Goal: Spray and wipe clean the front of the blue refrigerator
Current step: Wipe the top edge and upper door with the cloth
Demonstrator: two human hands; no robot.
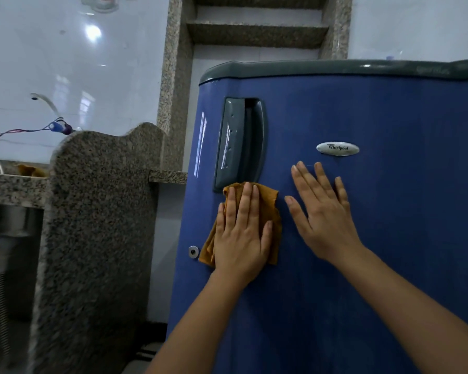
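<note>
The blue refrigerator (376,225) fills the right half of the view, its door facing me under a grey top trim. A grey recessed handle (238,144) sits near the door's left edge, and an oval silver brand badge (337,149) is to its right. My left hand (241,233) lies flat on an orange-brown cloth (268,209), pressing it against the door just below the handle. My right hand (322,211) rests flat on the bare door beside the cloth, fingers spread, below the badge. No spray bottle is in view.
A speckled granite partition (97,225) stands close to the fridge's left side, with a granite counter (11,184) and a steel sink underside behind it. A small round lock (193,251) sits on the door's left edge. Granite shelves (257,33) rise behind the fridge.
</note>
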